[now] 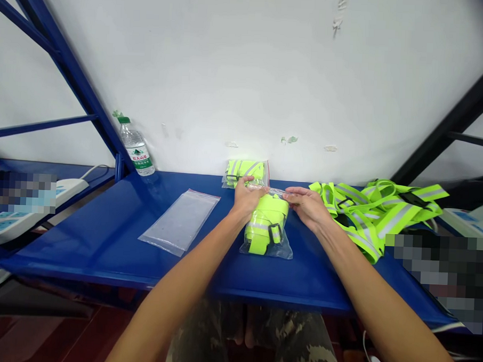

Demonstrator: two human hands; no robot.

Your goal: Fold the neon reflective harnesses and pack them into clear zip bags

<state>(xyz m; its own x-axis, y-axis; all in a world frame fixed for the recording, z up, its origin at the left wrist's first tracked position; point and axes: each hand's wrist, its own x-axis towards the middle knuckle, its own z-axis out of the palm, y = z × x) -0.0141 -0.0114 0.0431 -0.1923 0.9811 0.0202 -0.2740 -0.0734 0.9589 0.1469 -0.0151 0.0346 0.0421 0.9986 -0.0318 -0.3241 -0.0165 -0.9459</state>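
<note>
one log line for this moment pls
left hand pinching bag mouth | right hand pinching bag mouth | bagged vest on blue shelf | empty bag left | loose vests right

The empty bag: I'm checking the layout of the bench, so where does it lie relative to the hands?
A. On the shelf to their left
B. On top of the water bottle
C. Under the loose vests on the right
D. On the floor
A: the empty bag lies flat on the blue shelf, left of the left hand and right hand, which pinch the top of a filled bag.
</note>
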